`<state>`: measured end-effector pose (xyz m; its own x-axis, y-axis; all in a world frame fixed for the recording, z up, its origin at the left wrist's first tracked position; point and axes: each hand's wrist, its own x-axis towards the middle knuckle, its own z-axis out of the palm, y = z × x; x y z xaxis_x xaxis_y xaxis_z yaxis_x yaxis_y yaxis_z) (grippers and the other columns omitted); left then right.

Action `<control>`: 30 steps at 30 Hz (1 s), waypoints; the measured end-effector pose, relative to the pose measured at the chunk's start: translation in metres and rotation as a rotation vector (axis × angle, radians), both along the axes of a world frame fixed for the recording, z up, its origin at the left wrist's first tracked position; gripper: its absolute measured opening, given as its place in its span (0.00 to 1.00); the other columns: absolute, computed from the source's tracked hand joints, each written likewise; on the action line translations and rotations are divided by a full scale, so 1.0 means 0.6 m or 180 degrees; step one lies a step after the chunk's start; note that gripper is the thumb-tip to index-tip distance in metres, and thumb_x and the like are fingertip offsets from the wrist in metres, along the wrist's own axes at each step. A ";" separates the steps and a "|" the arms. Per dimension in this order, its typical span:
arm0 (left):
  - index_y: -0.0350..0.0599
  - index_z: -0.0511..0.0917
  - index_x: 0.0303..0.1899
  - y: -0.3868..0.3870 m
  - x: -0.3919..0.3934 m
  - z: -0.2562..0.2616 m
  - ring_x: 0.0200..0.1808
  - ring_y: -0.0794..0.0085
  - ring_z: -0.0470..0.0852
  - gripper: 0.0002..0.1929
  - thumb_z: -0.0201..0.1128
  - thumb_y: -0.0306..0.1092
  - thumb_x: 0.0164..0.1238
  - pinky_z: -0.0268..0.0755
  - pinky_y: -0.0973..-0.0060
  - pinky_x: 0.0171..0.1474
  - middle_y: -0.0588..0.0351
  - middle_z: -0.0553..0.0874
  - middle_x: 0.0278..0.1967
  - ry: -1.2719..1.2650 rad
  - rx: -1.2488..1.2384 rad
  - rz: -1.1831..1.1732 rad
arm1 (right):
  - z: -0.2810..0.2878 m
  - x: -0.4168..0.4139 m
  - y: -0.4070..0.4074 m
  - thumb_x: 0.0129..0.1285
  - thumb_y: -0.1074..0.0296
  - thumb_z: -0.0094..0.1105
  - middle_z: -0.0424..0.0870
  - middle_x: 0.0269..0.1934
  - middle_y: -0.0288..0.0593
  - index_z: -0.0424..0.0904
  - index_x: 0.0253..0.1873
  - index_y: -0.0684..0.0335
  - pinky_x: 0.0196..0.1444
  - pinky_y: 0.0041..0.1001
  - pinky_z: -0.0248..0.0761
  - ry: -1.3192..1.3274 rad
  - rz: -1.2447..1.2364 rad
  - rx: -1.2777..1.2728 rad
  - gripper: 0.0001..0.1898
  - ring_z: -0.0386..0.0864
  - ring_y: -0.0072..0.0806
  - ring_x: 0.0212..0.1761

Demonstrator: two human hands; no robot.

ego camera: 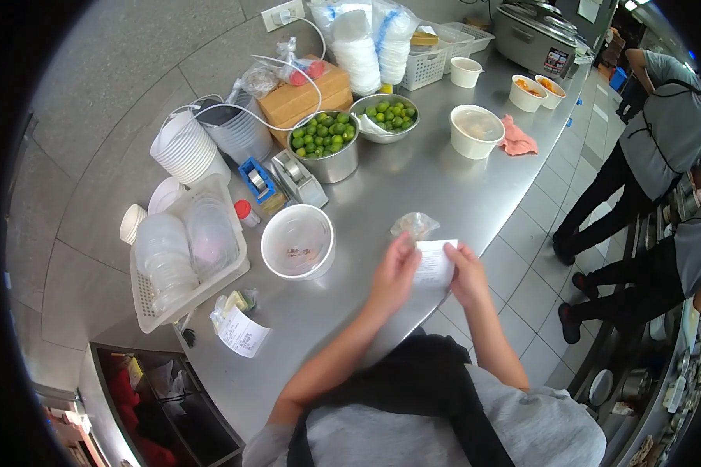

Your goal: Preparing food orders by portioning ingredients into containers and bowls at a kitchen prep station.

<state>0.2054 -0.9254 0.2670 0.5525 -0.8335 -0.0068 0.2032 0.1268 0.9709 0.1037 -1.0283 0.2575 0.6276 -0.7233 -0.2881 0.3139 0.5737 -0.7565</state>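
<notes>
A white printed slip (434,267) is stretched between my two hands, over the front edge of the steel table. My right hand (468,273) pinches its right edge between thumb and fingers. At the opposite edge, my left hand (396,273) grips the slip. A small clear plastic bag (416,225) lies just past my left fingertips; whether they touch it I cannot tell. To the left stands a white round tub (298,242) with a clear lid bearing marks. Another printed slip (244,331) rests by a small plastic packet (233,303).
Clear lids fill a white basket (236,257) at left. Limes sit in a steel pot (333,166) and bowl (388,137). Tape dispensers (298,178) stand before the pot. Farther back are a lidded tub (476,133), pink cloth (518,137) and cooker (528,38). Two people (657,134) work at right.
</notes>
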 end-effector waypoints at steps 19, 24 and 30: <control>0.40 0.68 0.51 -0.016 0.128 -0.040 0.54 0.66 0.69 0.18 0.49 0.24 0.57 0.60 0.74 0.57 0.48 0.67 0.54 -0.0869 0.0506 0.0089 | 0.003 0.045 -0.032 0.54 0.69 0.59 0.77 0.29 0.39 0.73 0.35 0.66 0.31 0.21 0.69 0.0925 0.1371 -0.0392 0.08 0.75 0.22 0.29; 0.37 0.67 0.50 -0.014 0.113 -0.043 0.46 0.63 0.75 0.28 0.64 0.42 0.49 0.68 0.72 0.48 0.45 0.74 0.47 -0.1526 0.1221 0.0523 | 0.001 0.077 -0.040 0.53 0.68 0.60 0.77 0.29 0.39 0.73 0.37 0.68 0.29 0.21 0.68 0.1377 0.1562 -0.0953 0.11 0.75 0.22 0.27; 0.39 0.73 0.33 -0.022 0.134 -0.049 0.34 0.55 0.74 0.22 0.67 0.47 0.42 0.66 0.67 0.35 0.47 0.76 0.30 -0.2481 0.1755 0.0600 | 0.003 0.088 -0.025 0.50 0.66 0.61 0.78 0.27 0.40 0.74 0.39 0.70 0.28 0.23 0.68 0.2086 0.1349 -0.2233 0.15 0.75 0.23 0.27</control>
<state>0.2856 -0.9387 0.2374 0.6915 -0.7203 0.0546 -0.4988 -0.4214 0.7574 0.1567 -1.0435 0.2590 0.7412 -0.6170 -0.2644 -0.4017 -0.0920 -0.9112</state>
